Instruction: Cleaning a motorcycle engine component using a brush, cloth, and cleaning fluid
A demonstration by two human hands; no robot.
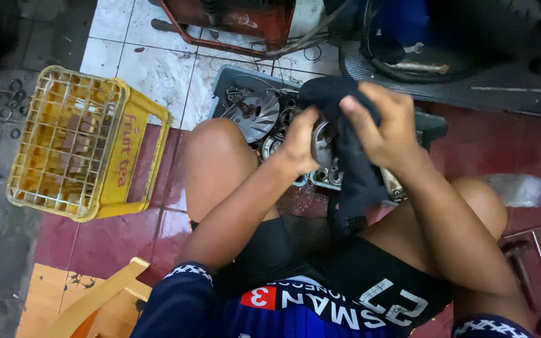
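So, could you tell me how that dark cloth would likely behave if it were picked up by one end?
The dark cloth is probably floppy: it drapes over the right hand and hangs limp below it. It likely weighs little, folding freely around the round metal part that the left hand steadies.

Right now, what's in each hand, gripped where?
Left hand grips a round metal part by its rim. Right hand presses a dark cloth against it, bunched at the cloth's upper end.
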